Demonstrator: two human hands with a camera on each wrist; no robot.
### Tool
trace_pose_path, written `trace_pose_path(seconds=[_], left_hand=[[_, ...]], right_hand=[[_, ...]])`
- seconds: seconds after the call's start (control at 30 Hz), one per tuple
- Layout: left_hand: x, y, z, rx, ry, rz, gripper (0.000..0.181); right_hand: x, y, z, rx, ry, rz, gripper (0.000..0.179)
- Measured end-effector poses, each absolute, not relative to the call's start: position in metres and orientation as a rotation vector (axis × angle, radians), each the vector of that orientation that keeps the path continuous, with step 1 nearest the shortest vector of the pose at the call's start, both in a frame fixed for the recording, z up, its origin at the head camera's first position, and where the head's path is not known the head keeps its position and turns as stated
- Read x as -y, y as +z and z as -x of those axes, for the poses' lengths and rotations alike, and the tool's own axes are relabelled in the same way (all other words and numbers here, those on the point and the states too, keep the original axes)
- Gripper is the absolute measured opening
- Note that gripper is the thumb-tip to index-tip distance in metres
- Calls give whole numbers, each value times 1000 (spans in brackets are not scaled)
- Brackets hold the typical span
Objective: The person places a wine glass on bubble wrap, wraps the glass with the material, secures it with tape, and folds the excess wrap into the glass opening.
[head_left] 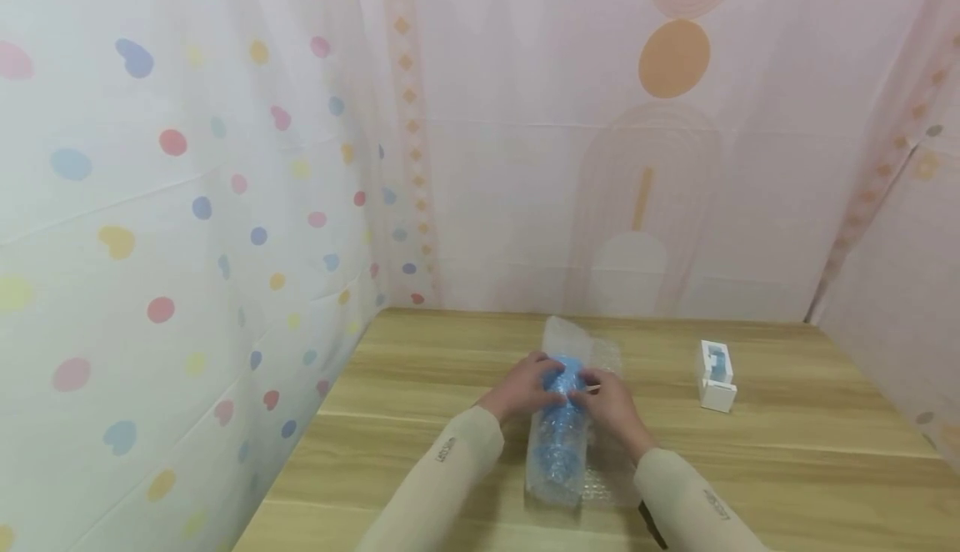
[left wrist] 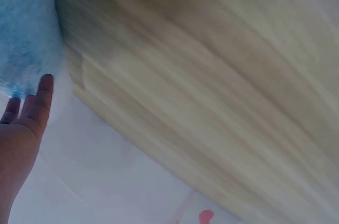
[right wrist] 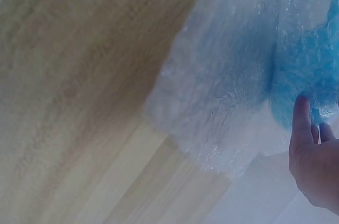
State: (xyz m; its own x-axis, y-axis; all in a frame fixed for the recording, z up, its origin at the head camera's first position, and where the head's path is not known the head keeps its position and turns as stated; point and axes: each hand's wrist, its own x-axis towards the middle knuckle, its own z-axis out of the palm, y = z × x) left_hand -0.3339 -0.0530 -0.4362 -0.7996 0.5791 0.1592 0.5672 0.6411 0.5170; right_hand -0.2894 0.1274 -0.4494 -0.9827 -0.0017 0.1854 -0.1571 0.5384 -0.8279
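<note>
A long blue object (head_left: 558,431), roughly cylindrical, lies lengthwise on the table inside clear bubble wrap (head_left: 564,335); its exact kind is hidden by the wrap. My left hand (head_left: 525,387) holds the far half of the bundle from the left, fingers curving over its top. From the right side, my right hand (head_left: 611,406) grips the same part, thumb and fingertips on the wrap. In the right wrist view a loose flap of bubble wrap (right wrist: 212,86) spreads beside the blue object (right wrist: 304,75). Fingertips touch the wrapped side in the left wrist view, with the thumb out of sight.
To the right on the wooden table (head_left: 795,435) stands a small white tape dispenser (head_left: 717,377) with a bluish roll in it. Patterned curtains (head_left: 495,202) hang behind the table's far edge and along both sides. Something dark (head_left: 651,525) shows by the right sleeve.
</note>
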Motion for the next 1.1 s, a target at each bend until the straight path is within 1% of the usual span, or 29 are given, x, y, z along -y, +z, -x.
trace_pose_path(seconds=[0.13, 0.23, 0.4, 0.7, 0.9, 1.1], left_hand=[[57, -437, 335, -2771, 1031, -973, 48], [61, -436, 334, -2725, 1095, -920, 49], [61, -438, 334, -2744, 1032, -864, 53], [66, -435, 330, -2715, 1030, -835, 47], [71, -436, 329, -2658, 1126, -778, 51], [70, -439, 331, -2680, 1110, -753, 52]], right_hand=[[-129, -450, 288, 2605, 1479, -118, 38], [-130, -451, 287, 2602, 1515, -108, 38], [-130, -453, 287, 2597, 1580, -83, 39], [-129, -457, 288, 2623, 1667, -10, 42], [-128, -460, 288, 2605, 1735, 1, 42], [-129, -462, 289, 2606, 1783, 15, 43]])
